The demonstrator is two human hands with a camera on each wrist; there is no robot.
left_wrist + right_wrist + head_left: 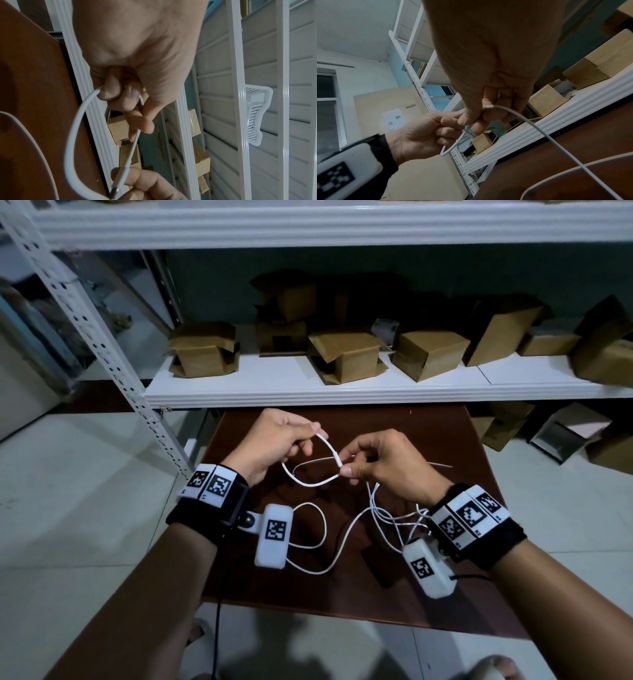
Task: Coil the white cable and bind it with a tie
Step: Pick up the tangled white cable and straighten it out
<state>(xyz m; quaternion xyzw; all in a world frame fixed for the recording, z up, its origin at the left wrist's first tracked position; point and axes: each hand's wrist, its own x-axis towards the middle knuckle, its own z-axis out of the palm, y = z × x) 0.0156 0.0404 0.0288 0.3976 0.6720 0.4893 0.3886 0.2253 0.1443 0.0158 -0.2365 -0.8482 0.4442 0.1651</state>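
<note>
The white cable (310, 482) makes a small loop in the air between my two hands, above the brown table (428, 426). My left hand (310, 433) pinches one side of the loop, with the cable (70, 135) curving out below its fingers. My right hand (347, 463) pinches the cable at its plug end (118, 185), and a strand (539, 129) trails from this hand (476, 116) down to the table. The rest of the cable (342, 542) lies in loose loops under my wrists. A thin pale strip (442, 465), maybe the tie, lies on the table beyond the right hand.
A white shelf edge (342, 397) runs just past the table's far side, carrying several cardboard boxes (346, 354). A perforated shelf post (102, 347) slants down at the left. More boxes (507, 422) sit on the floor at the right. A dark flat object (376, 566) lies on the table.
</note>
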